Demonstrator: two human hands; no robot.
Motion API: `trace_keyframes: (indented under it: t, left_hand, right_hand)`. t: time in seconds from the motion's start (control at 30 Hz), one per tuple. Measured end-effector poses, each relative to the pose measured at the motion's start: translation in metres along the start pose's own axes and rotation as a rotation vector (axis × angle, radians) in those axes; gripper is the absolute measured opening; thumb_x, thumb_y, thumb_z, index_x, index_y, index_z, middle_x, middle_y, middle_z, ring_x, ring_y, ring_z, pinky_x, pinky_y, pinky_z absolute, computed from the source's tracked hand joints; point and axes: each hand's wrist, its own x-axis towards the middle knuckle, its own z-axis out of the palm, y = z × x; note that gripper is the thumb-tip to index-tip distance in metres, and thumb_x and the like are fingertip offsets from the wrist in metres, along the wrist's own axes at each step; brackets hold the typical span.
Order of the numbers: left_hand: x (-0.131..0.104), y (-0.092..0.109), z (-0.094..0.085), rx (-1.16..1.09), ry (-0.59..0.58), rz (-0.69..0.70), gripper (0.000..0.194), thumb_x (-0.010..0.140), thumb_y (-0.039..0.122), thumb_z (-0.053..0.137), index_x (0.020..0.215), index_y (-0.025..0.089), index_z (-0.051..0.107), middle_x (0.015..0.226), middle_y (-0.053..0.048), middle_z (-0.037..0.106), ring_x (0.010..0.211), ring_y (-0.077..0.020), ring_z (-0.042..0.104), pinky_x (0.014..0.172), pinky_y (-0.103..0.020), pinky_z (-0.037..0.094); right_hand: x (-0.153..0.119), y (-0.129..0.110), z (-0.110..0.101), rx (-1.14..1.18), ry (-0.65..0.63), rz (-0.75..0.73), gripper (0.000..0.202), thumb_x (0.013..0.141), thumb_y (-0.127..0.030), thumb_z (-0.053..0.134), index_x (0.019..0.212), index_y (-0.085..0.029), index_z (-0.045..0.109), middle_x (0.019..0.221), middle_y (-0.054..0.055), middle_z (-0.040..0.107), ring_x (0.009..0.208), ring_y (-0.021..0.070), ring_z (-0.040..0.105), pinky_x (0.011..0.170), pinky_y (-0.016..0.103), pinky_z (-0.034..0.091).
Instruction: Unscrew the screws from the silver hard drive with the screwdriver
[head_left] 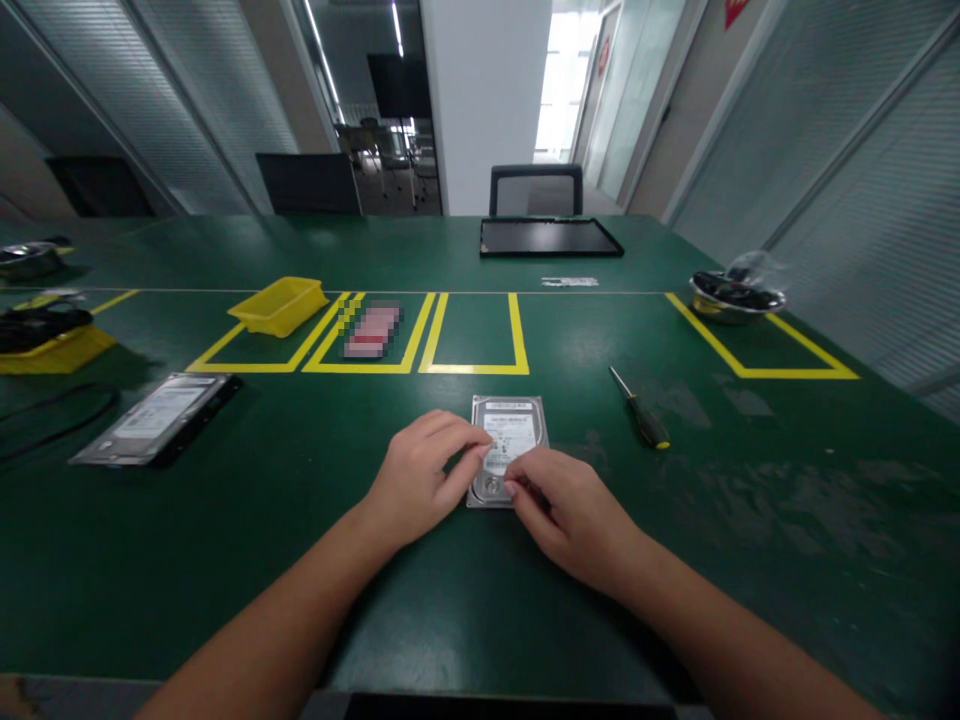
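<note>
A silver hard drive [504,408] with a white label lies flat on the green table [420,620], between my two hands. My left hand [427,475] is over the drive's left edge, thumb and fingertips pinched together above the label. Over the lower right part of the drive is my right hand [566,505], its thumb and index finger also closed together near the label's lower edge. Whatever either pinch holds is too small to make out. To the right lies a screwdriver [641,415] with a black and yellow handle, touched by neither hand.
Another hard drive [157,415] lies at the left, near a black cable [60,430]. Farther back are a yellow tray [281,308], a blurred pink object [373,330], yellow tape outlines, a black-framed panel [551,238] and a metal bowl [736,298] of dark items.
</note>
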Motion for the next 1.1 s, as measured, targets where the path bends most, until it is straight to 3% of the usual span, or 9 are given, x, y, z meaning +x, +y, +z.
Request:
trace_keyframes:
  t: [0.37, 1.1]
  left_hand:
    - [0.004, -0.001, -0.009, -0.205, -0.217, -0.093, 0.015, 0.075, 0.006, 0.058, 0.08, 0.016, 0.067, 0.076, 0.0, 0.064, 0.071, -0.0129, 0.059, 0.066, -0.026, 0.045]
    - [0.003, -0.007, -0.011, -0.253, -0.335, -0.127, 0.017, 0.075, 0.006, 0.057, 0.083, 0.017, 0.068, 0.075, 0.001, 0.066, 0.066, -0.0107, 0.059, 0.063, -0.022, 0.047]
  right_hand:
    - [0.004, 0.001, 0.003, -0.385, -0.13, -0.201, 0.016, 0.093, -0.023, 0.048, 0.091, -0.015, 0.062, 0.09, 0.007, 0.059, 0.086, 0.0199, 0.05, 0.079, 0.034, 0.04]
    - [0.003, 0.001, 0.0, -0.383, -0.177, -0.163, 0.016, 0.091, -0.025, 0.053, 0.097, -0.016, 0.064, 0.098, 0.009, 0.058, 0.092, 0.0217, 0.049, 0.082, 0.037, 0.039]
